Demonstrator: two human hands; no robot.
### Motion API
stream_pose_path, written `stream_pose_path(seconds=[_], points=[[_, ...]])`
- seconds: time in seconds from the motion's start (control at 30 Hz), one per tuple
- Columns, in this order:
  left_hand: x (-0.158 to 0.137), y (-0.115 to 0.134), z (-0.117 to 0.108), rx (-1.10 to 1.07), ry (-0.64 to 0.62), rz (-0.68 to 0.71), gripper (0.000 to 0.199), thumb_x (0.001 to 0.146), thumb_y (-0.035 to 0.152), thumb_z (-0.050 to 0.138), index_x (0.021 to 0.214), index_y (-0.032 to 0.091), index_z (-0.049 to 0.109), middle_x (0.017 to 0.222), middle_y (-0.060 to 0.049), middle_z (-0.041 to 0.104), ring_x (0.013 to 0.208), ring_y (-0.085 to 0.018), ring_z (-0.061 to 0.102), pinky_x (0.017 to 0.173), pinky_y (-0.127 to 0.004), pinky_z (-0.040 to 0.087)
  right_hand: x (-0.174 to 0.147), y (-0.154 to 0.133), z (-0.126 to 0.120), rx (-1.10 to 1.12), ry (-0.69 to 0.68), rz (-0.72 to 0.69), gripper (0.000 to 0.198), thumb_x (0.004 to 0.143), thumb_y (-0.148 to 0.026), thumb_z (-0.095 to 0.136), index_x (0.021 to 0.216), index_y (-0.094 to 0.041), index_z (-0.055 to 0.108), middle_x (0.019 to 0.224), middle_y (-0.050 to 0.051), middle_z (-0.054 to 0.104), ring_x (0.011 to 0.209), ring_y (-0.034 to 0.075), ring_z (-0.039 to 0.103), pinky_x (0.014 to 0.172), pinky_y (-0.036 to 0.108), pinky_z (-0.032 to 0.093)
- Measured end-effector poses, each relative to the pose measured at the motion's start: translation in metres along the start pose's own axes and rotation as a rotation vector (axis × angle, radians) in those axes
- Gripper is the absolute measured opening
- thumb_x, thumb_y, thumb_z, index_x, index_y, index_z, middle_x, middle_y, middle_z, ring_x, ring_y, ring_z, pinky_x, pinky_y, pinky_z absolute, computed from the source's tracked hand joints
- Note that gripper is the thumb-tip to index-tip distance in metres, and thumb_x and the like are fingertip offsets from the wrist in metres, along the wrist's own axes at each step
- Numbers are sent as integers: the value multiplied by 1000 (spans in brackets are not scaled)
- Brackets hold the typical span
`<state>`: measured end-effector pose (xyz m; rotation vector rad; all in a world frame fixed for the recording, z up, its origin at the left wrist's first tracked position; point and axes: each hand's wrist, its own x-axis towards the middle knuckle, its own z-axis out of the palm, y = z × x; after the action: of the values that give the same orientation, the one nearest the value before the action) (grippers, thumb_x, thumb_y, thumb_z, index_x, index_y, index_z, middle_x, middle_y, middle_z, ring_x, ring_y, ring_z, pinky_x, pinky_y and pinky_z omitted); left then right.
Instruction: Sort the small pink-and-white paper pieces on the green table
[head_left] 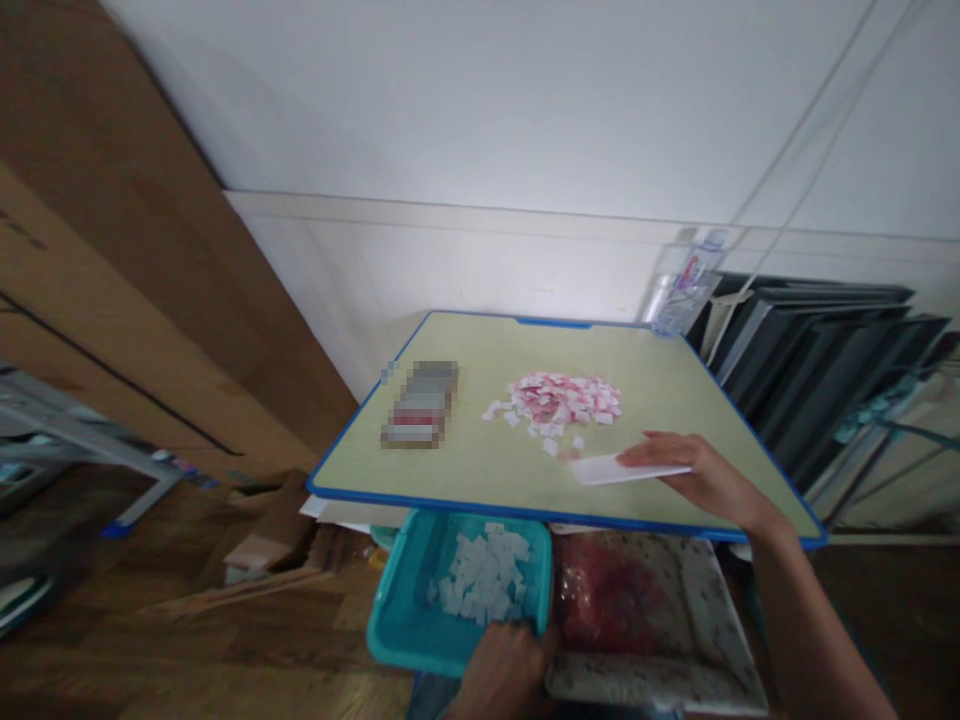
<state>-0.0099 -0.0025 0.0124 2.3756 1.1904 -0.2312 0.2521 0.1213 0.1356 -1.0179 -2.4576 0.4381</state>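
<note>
My right hand (pixel 694 465) holds a flat white card (pixel 622 468) low over the near right part of the table, its fingers pressed against it. Just beyond the card, a pile of small pink and white square pieces (pixel 559 398) lies on the pale yellow table (pixel 480 470) with a blue edge. Below the table's front edge is a teal basin (pixel 409 600) with many small white squares (pixel 484 575) inside. At the basin's near right corner, my left hand (pixel 506 665) is closed on the rim; its fingertips are hidden.
A pixelated, blurred-out object (pixel 421 405) lies on the table's left side. A clear plastic bottle (pixel 686 285) stands at the back right corner. Dark panels (pixel 825 350) lean at right, cardboard (pixel 150 250) at left. A stained, red-marked tray-like surface (pixel 637 610) is beside the basin.
</note>
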Motion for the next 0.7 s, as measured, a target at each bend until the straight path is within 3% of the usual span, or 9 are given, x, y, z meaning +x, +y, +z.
stream_pose_path(seconds=[0.2, 0.47, 0.7], points=[[0, -2, 6, 17, 29, 9, 36, 72, 30, 55, 104, 16, 51, 81, -13, 61, 74, -29, 56, 62, -36, 41, -4, -1, -2, 14, 47, 40, 25, 81, -23, 47, 101, -24, 62, 100, 5, 65, 93, 20, 59, 92, 39, 39], [0, -2, 6, -2, 65, 16, 32, 73, 32, 55, 101, 17, 53, 81, -13, 60, 73, -30, 56, 61, -37, 42, -4, -3, -5, 4, 10, 68, 25, 81, -23, 46, 98, -25, 64, 96, 2, 67, 88, 19, 61, 93, 34, 38], [0, -3, 7, 19, 68, 24, 34, 73, 31, 55, 103, 16, 53, 79, -12, 61, 71, -28, 57, 60, -36, 42, 10, -6, 7, 126, 15, 45, 26, 83, -24, 44, 98, -19, 63, 97, 7, 66, 89, 20, 60, 78, 30, 47]])
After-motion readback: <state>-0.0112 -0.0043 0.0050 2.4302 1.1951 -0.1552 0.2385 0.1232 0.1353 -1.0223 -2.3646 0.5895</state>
